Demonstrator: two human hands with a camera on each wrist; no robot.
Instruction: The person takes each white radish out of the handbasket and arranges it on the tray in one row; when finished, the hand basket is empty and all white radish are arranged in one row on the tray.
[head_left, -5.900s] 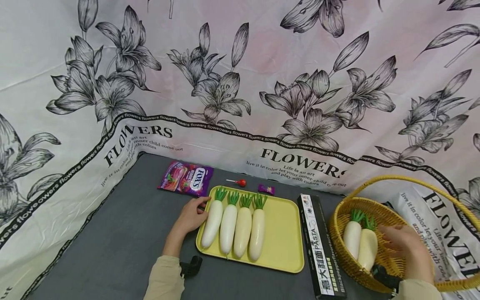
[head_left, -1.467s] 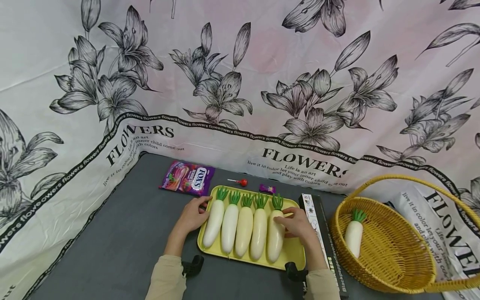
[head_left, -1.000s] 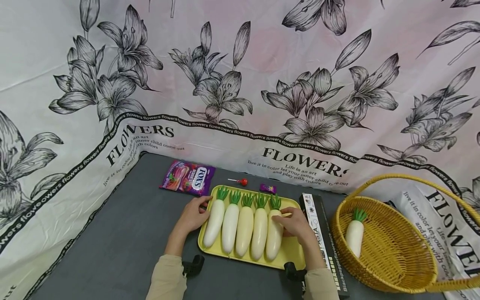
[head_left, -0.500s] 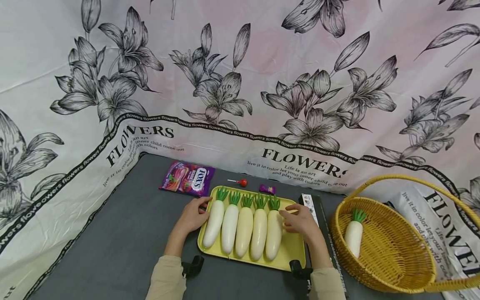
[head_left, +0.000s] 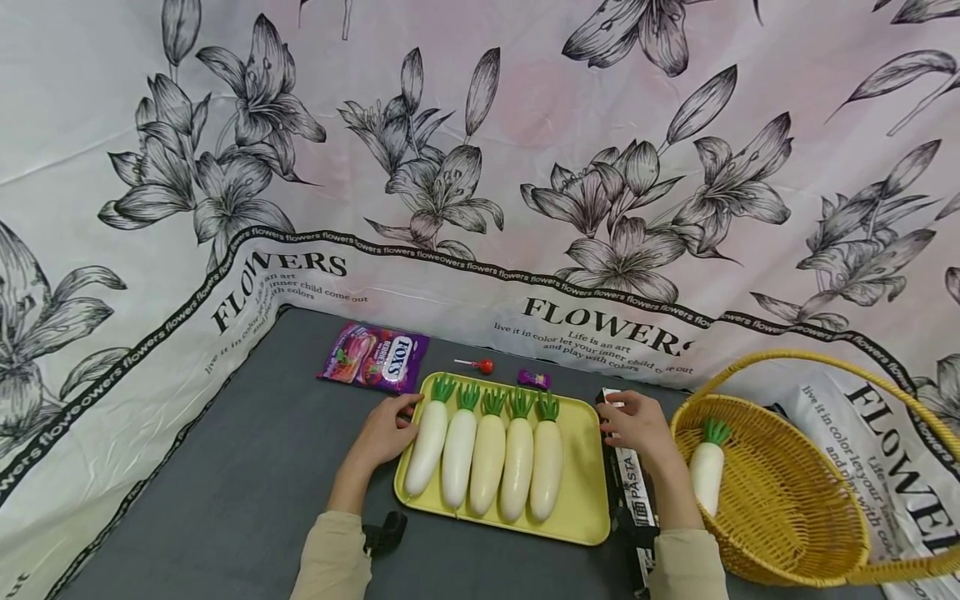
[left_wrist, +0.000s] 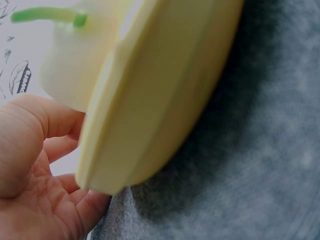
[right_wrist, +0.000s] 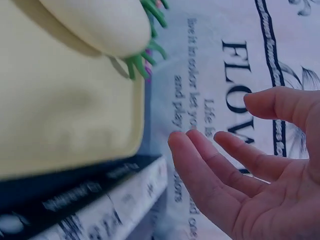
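Several white radishes with green tops lie side by side on a yellow tray (head_left: pixel 577 467); the rightmost radish (head_left: pixel 547 471) has bare tray to its right. My left hand (head_left: pixel 384 432) holds the tray's left rim, and the left wrist view shows its thumb and fingers about the tray edge (left_wrist: pixel 150 110). My right hand (head_left: pixel 637 423) is raised over the black-and-white pasta box (head_left: pixel 632 483), fingers spread and holding nothing; the right wrist view shows the palm and fingers (right_wrist: pixel 200 180) apart from everything. One more white radish (head_left: pixel 707 475) lies in the yellow wicker basket (head_left: pixel 795 500).
Behind the tray lie a purple candy bag (head_left: pixel 372 357), a red lollipop (head_left: pixel 485 366) and a small purple wrapped candy (head_left: pixel 533 379). The basket's tall handle (head_left: pixel 817 358) arches at the right. A flower-printed cloth (head_left: pixel 480 208) hangs along the back of the grey table (head_left: pixel 247 467).
A radish went from the basket to the tray's row and was shifted slightly left. My right hand has let go of it and moved right over the pasta box. My left hand has stayed put.
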